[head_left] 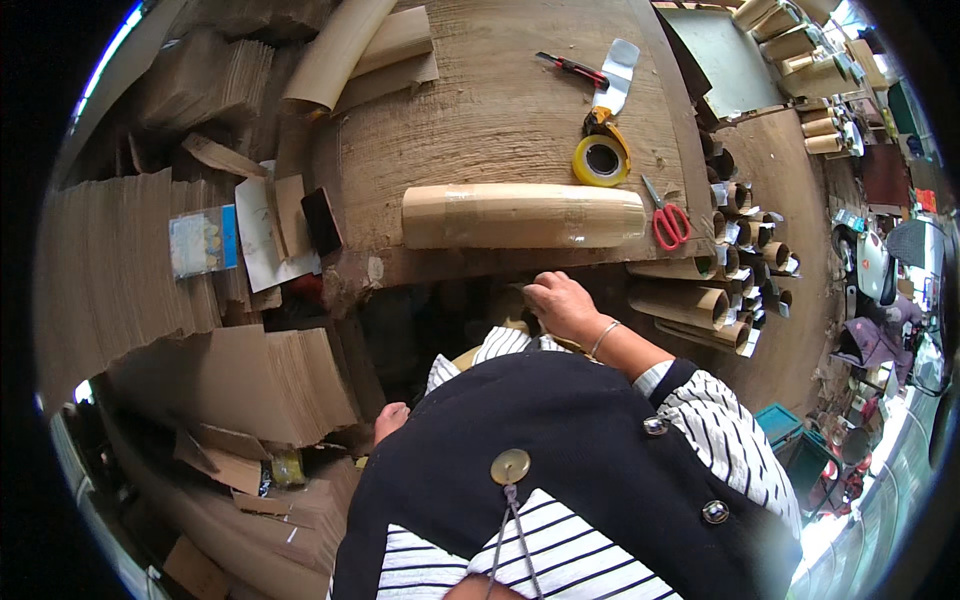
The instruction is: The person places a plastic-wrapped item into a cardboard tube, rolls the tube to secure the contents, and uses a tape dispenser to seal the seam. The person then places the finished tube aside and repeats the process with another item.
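My right hand (565,306) is just off the near edge of the table, wearing a bracelet at the wrist. Its fingers are curled together beside a tan thing, and what they hold, if anything, is hidden. Of my left hand (390,421), only a small part shows, low by my left side next to stacked cardboard; its fingers are hidden. Along the table's front edge lies a pale wood-coloured roll (520,217), bound with clear tape. Red-handled scissors (671,224) rest at its right end. Behind them lies a yellow tape roll in a dispenser (602,158).
A red and black utility knife (573,68) lies farther back on the wooden table (480,125). More rolled sheets (342,50) sit at its far left. Cardboard stacks (125,270) crowd my left. Several brown tubes (690,303) stick out at the right, beside the table.
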### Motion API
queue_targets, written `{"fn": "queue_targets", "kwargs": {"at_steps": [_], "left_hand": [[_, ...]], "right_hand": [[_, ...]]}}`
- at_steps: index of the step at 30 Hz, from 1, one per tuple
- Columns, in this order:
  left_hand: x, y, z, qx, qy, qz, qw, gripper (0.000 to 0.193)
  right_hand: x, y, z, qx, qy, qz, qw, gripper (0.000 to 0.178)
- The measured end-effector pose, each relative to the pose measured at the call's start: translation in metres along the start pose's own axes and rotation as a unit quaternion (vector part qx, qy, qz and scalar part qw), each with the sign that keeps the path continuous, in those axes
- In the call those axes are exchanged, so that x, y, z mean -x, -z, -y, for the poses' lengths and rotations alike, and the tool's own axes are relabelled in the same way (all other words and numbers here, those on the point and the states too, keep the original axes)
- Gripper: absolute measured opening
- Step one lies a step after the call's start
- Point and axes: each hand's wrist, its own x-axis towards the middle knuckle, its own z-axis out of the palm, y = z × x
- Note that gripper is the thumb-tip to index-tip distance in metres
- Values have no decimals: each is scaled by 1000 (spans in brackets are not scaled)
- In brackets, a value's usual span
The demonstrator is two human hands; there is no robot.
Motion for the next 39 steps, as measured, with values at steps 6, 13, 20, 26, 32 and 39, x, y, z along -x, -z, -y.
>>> {"fn": "queue_targets", "kwargs": {"at_steps": [6,13,20,26,32,39], "left_hand": [[92,-46,-142,-6,17,-71,997,35],[70,-40,-39,132,-67,-2,989,33],[118,-111,-81,-70,-119,-53,989,30],[157,-184,-140,-115,-183,-125,968,28],[174,-243,-150,163,-3,-174,971,28],[225,-282,-130,159,-11,-170,973,29]], "right_hand": [[31,15,-45,118,-54,-144,981,57],[-28,38,-88,231,-125,-27,965,94],[-44,59,-131,109,-6,-112,988,79],[-117,105,-238,81,-328,-123,933,77],[-148,104,-283,95,-331,17,939,55],[-115,142,-337,138,-321,-21,937,46]]}}
